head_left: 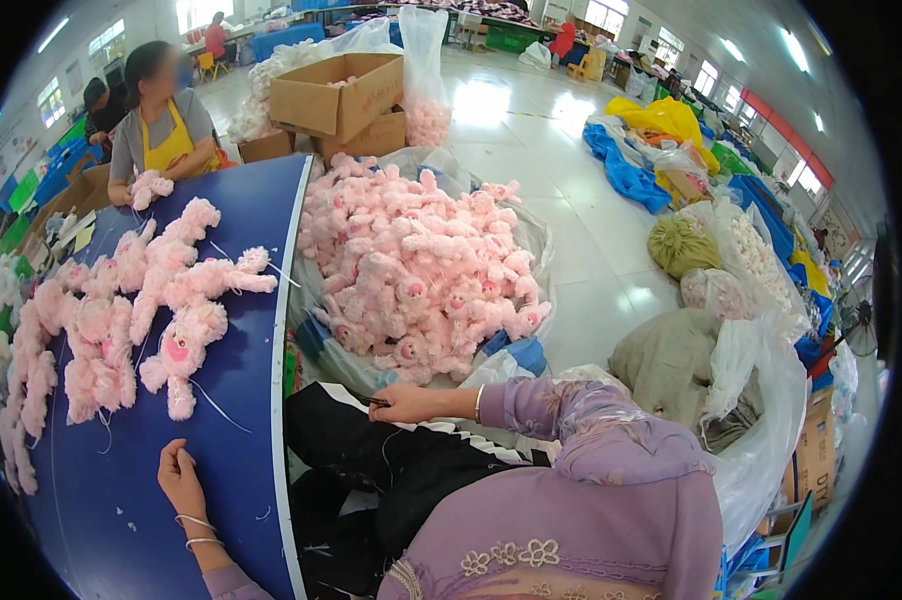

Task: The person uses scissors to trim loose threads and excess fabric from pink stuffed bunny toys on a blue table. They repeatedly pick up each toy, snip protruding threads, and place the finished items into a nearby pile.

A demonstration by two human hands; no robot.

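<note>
Resting my left hand [179,478] on the blue tabletop [241,420], fingers curled shut — possibly pinching a thread, too fine to tell. My right hand [403,403] sits over my lap, fingers pinched on a thin dark needle-like tool [374,402]. Nearest pink plush toy [181,355] lies on the tabletop, apart from both hands — more heaped in the bag [411,270] beside.

The hall is bright and evenly lit by daylight from tall windows [606,14] along the far walls and by ceiling strip lamps [797,48]. The polished pale floor [531,110] throws back white glare. Shadows are soft and faint. The fisheye lens bends the blue counter edge [289,300] and blackens the corners; the rim is soft.
</note>
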